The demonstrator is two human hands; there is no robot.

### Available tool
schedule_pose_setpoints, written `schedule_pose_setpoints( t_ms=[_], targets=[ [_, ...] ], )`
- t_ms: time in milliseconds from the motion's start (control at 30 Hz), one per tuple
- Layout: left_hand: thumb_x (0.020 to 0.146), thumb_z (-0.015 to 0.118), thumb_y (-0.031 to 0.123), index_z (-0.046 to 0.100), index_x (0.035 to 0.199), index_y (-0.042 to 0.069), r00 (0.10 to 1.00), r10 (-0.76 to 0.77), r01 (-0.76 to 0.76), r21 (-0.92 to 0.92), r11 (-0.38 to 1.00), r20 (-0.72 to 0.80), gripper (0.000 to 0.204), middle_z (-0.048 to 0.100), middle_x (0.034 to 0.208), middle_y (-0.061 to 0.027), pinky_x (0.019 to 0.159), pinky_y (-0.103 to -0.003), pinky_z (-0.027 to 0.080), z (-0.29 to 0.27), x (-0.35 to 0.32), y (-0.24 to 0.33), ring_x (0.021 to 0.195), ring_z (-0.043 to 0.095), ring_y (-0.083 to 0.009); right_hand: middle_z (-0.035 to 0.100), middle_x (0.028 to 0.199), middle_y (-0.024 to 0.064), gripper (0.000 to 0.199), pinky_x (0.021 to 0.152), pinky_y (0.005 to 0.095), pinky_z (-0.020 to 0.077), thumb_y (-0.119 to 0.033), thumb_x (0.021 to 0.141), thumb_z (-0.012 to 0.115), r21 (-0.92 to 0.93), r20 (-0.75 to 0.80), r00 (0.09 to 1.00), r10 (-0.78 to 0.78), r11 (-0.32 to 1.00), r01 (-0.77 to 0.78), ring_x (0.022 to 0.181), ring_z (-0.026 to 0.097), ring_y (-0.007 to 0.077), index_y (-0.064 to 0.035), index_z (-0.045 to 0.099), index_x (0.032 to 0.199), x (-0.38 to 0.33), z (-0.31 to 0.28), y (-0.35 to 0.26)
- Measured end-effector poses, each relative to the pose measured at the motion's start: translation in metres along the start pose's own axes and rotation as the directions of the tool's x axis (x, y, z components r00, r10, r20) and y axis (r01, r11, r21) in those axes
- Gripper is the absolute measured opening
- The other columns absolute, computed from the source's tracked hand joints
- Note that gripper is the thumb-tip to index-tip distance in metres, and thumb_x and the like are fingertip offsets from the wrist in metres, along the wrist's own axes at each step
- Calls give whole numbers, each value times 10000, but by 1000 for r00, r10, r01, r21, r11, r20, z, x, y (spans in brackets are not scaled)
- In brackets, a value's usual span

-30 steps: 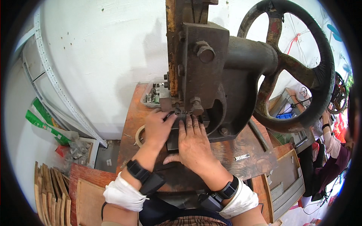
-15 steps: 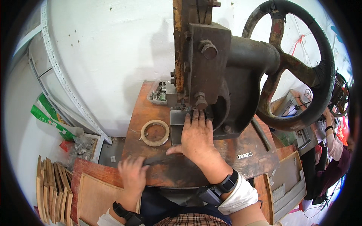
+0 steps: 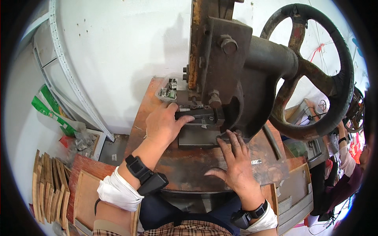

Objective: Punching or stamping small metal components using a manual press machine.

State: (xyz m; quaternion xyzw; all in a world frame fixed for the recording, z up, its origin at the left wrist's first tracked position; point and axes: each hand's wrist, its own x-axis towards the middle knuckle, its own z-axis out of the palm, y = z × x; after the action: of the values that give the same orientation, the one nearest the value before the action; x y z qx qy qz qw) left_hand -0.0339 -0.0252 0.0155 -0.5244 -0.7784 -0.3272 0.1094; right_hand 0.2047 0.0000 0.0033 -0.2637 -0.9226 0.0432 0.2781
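Observation:
A dark metal die block [image 3: 204,118] sits under the ram of a hand press [image 3: 228,63], on a flat metal base [image 3: 197,137]. My left hand [image 3: 163,124] grips the block's left end, its thumb along the front and its other fingers partly hidden behind. A small bright metal piece [image 3: 204,126] lies at the block's front edge. My right hand [image 3: 238,161] is open, its fingers spread at the right front corner of the base, holding nothing. Just beyond it lies a short silvery linked metal strip [image 3: 256,161], partly covered by the hand.
A clear plastic box [image 3: 167,90] of small metal parts stands behind my left hand. The press's large handwheel [image 3: 342,86] rises at the right. A metal bar [image 3: 272,142] lies on the wooden table [image 3: 181,165]. Wooden boards [image 3: 51,188] stand at lower left; a person [image 3: 350,165] is at far right.
My left hand has moved up and right from the table's front to the block. My right hand has withdrawn from under the ram, down and right. The tape-like ring is now hidden by my left arm.

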Motion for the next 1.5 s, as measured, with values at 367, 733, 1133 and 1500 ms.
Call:
schedule_pose_setpoints(
  t_ms=[367,733,1133,1500],
  targets=[
    [750,756,430,701,928,-18,985,-168,168,8,986,24,485,654,980,-196,872,-448,437,15,17,14,1012,575,-361,377,1428,214,907,1050,505,360,-368,480,850,56,-96,995,33,998,-28,1298,373,440,-57,549,1278,-9,-22,13],
    [856,653,390,702,1114,218,993,-49,64,137,988,-112,314,592,1181,-102,992,-684,221,35,-6,16,1239,425,-356,489,1369,216,709,1066,470,381,-532,825,628,-382,-464,862,-201,924,10,1278,471,370,12,551,1273,-21,-121,44],
    [872,644,380,713,1116,181,989,-133,134,1,991,-65,322,596,1050,-129,943,-548,315,28,-3,21,1180,437,-337,495,1371,206,636,1024,478,428,-502,822,647,-360,-460,866,-196,933,19,1280,474,370,-46,585,1260,-11,-119,54],
    [856,658,379,720,1094,196,994,-98,99,-17,995,39,306,583,1085,-125,943,-556,321,31,4,11,1151,476,-330,495,1297,294,411,1041,474,404,-192,965,498,-404,-574,753,-323,911,83,1199,519,394,104,510,1250,-29,-167,65]
  ],
)
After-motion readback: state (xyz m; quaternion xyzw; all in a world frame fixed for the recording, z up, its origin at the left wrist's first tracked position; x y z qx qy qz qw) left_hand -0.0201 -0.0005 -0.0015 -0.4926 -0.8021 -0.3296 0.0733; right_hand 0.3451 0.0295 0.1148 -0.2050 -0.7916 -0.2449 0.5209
